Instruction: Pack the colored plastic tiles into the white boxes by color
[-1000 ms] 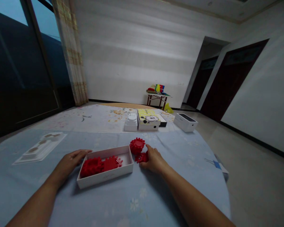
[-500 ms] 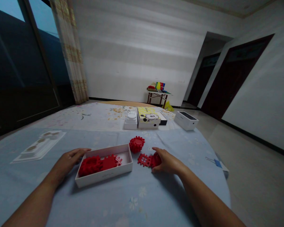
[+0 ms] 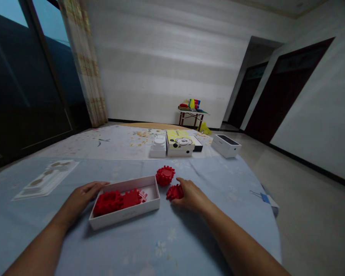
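Observation:
A shallow white box point(image 3: 125, 218) lies at a slant in front of me, with red notched plastic building blocks point(image 3: 119, 201) lying in its left and middle part. My left hand point(image 3: 83, 195) holds the box at its left end, fingers along the far corner. Right of the box, my right hand point(image 3: 189, 195) is closed around red toothed blocks point(image 3: 174, 192) on the tablecloth; the palm hides part of them. Just beyond these sits a rounded red toothed piece point(image 3: 165, 176), close to the box's right far corner.
Farther back stand a white box point(image 3: 158, 147), a yellow-and-white cartoon box point(image 3: 180, 143) and a white box with a dark top point(image 3: 226, 145). Clear plastic packaging point(image 3: 47, 178) lies at the left. A blue floral cloth point(image 3: 149, 245) covers the round table.
My right hand has moved left with the red block, which now covers the flat red lattice piece beside it. The left hand and the box have barely shifted.

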Tool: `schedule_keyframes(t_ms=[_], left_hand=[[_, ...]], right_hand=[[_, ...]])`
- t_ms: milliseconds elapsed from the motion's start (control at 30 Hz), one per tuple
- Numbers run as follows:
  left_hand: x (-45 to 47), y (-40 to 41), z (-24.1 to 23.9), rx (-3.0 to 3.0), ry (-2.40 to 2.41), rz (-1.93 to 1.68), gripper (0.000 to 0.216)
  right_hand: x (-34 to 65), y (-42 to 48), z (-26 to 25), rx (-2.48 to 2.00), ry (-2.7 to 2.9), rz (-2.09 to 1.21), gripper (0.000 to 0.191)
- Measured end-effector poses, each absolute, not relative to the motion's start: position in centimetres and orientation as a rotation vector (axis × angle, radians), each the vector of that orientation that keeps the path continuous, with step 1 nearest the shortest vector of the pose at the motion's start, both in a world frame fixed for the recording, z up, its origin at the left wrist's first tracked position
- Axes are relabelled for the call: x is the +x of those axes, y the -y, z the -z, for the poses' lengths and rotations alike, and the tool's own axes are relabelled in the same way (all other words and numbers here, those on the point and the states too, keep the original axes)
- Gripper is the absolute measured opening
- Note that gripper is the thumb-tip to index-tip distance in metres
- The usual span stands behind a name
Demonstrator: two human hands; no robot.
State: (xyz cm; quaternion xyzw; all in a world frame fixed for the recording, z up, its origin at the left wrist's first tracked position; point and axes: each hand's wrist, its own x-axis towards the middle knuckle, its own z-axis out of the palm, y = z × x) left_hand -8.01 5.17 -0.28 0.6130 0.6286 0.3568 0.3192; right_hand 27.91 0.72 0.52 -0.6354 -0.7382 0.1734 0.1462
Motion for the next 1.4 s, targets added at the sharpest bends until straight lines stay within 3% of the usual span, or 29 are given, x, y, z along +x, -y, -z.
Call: schedule_keyframes(t_ms=[500, 700, 900, 1133, 1400], left_hand=[[-8.4, -5.4, 1.4, 1.590, -1.631, -0.992, 0.048], [-8.4, -5.5, 1.6, 1.565, -1.586, -1.003, 0.049], [-8.4, -5.5, 1.6, 1.541, -1.576, -1.031, 0.054], [-8.5, -5.5, 1.9, 1.529, -1.558, -1.048, 0.054], [-8.4, -5.5, 1.8, 1.523, -1.551, -1.063, 0.049]], right_hand=[[28.6, 0.2, -0.2, -1.822, 2.129, -0.480, 0.079], [29.2, 0.4, -3.7, -1.584, 2.194, -0.549, 0.077], [22.6, -1.0, -8.0, -1.177, 2.521, -0.421, 0.081], [17.3, -3.4, -7.6, -1.025, 2.827, -0.330, 0.084], [19.3, -3.9, -8.2, -1.143, 2.698, -0.424, 0.081]])
